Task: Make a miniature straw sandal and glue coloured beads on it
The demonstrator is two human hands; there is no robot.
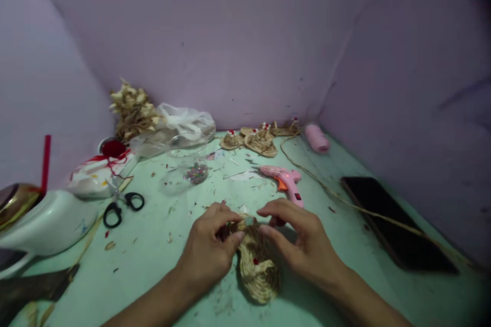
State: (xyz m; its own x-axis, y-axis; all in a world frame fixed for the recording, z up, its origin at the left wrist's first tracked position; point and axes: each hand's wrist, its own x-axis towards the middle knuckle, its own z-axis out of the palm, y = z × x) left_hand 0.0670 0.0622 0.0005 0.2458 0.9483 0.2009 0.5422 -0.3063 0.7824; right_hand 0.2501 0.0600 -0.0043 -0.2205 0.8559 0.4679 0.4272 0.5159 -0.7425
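Observation:
A small woven straw slipper (pixel 258 268) lies on the pale green table (pixel 161 260) close to me. My left hand (pixel 210 250) pinches its toe end from the left, fingers curled on the weave. My right hand (pixel 295 237) holds the same end from the right, fingertips meeting near a tiny bead on top. Just beyond my right hand lies a pink glue gun (pixel 286 181) with an orange trigger.
Black-handled scissors (pixel 123 206) lie to the left. Several finished straw slippers (pixel 257 140) and a pink thread spool (pixel 316 138) sit at the back. A dark phone (pixel 395 225) lies on the right beside a long straw cord (pixel 345 199). Plastic bags (pixel 176 130), dried husks and a white vessel crowd the left.

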